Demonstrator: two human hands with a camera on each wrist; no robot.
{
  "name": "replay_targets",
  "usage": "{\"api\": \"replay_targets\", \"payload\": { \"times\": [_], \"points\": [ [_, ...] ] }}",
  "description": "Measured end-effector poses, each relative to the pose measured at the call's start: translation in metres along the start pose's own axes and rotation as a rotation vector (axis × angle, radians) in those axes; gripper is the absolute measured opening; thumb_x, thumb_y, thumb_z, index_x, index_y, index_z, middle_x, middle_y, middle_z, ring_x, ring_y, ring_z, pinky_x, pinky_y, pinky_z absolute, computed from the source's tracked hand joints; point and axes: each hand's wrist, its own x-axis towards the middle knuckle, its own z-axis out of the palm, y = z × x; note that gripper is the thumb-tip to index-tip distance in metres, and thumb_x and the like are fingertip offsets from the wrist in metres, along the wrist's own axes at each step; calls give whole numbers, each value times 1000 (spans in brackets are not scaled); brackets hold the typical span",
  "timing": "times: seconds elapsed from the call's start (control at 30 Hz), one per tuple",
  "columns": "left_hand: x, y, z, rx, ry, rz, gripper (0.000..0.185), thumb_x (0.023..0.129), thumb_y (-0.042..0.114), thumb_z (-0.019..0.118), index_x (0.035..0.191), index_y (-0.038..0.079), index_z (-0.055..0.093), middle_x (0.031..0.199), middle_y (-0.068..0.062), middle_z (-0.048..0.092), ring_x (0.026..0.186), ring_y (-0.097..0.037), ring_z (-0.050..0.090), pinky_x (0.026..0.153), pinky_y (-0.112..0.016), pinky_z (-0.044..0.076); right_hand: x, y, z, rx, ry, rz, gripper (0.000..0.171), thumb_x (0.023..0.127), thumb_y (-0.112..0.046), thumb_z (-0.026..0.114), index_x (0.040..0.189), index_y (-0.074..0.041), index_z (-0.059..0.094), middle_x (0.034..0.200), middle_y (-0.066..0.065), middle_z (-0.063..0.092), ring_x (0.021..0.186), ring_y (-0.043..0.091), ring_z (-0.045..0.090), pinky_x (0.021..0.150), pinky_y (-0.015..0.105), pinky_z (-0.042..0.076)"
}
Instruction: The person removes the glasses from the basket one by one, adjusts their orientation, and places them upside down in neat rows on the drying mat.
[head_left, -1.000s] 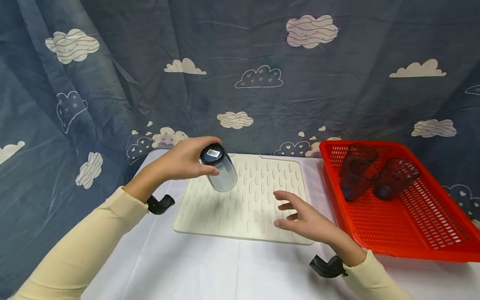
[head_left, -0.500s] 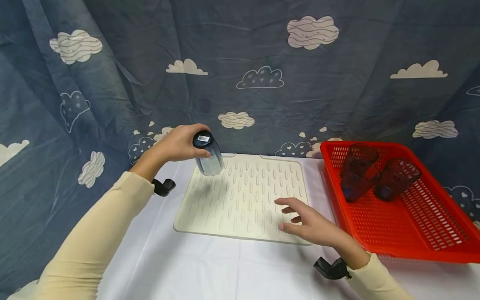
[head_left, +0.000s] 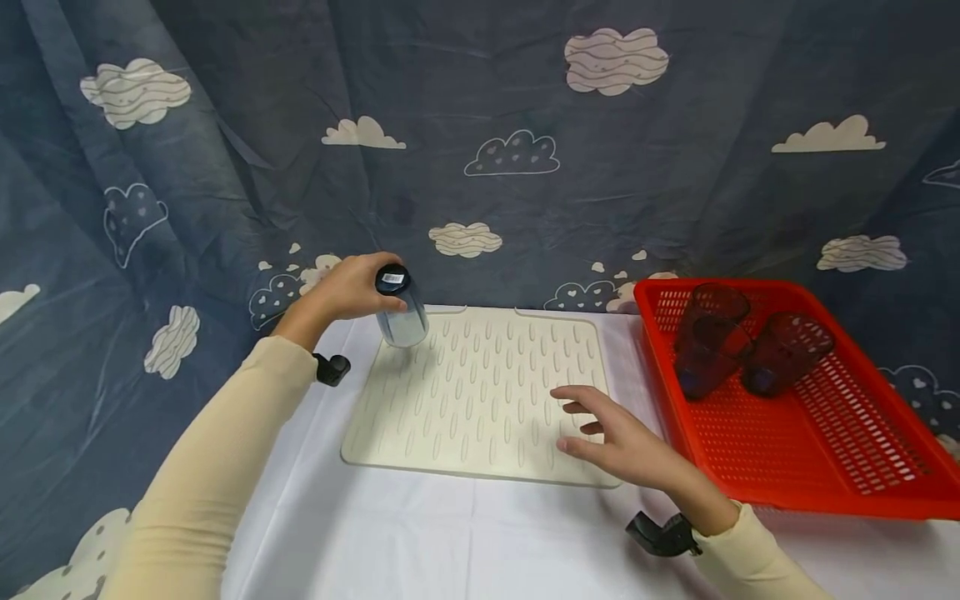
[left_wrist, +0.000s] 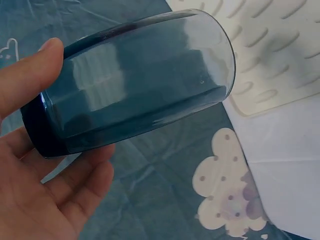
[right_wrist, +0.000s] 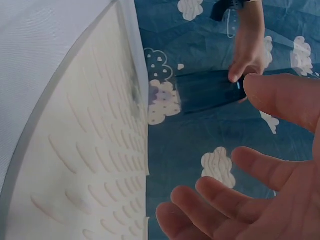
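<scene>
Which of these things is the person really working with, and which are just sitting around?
In use:
- blue glass, held upside down by the left hand
- cream drying mat, under the glass
- right hand, open above the mat

Lying about:
- red basket
- two dark glasses in it
- cloud curtain

Print on the blue glass's (head_left: pixel 400 315) base label (head_left: pixel 393 277), too small.
</scene>
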Motion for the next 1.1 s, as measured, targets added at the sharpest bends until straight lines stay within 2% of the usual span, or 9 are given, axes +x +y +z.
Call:
{"api": "replay_targets", "payload": {
  "times": [0.27, 0.5, 0.73, 1.1],
  "points": [
    [5, -13, 13, -15, 13, -21, 66, 85, 27, 77, 142, 9, 50, 135, -18, 61, 117, -34, 62, 97, -48, 52, 2, 1, 2, 12, -40, 36, 59, 92, -29, 70, 142, -10, 45, 145, 18, 48, 125, 44, 56, 95, 54, 55],
    [9, -21, 24, -40, 28, -42, 70, 86, 25, 77, 148, 14, 46, 140, -19, 57, 121, -35, 60, 99, -50, 51, 6, 0, 5, 13, -46, 50, 58, 92, -27, 70, 142, -10, 46, 145, 17, 48, 125, 44, 56, 95, 54, 55],
    [14, -24, 39, -57, -7, -80, 71, 87, 28, 76, 149, 16, 45, 141, -18, 56, 123, -35, 58, 99, -50, 51, 4, 0, 8, 29, -85, 57, 60, 92, -28, 70, 143, -10, 44, 147, 18, 46, 126, 46, 54, 95, 54, 54],
    [18, -31, 46, -28, -5, -110, 70, 87, 29, 76, 149, 16, 45, 144, -17, 54, 129, -35, 55, 105, -51, 48, 7, 0, 9, 33, -86, 58, 57, 92, -25, 70, 141, -10, 45, 146, 18, 47, 125, 46, 55, 95, 56, 54]
  ]
}}
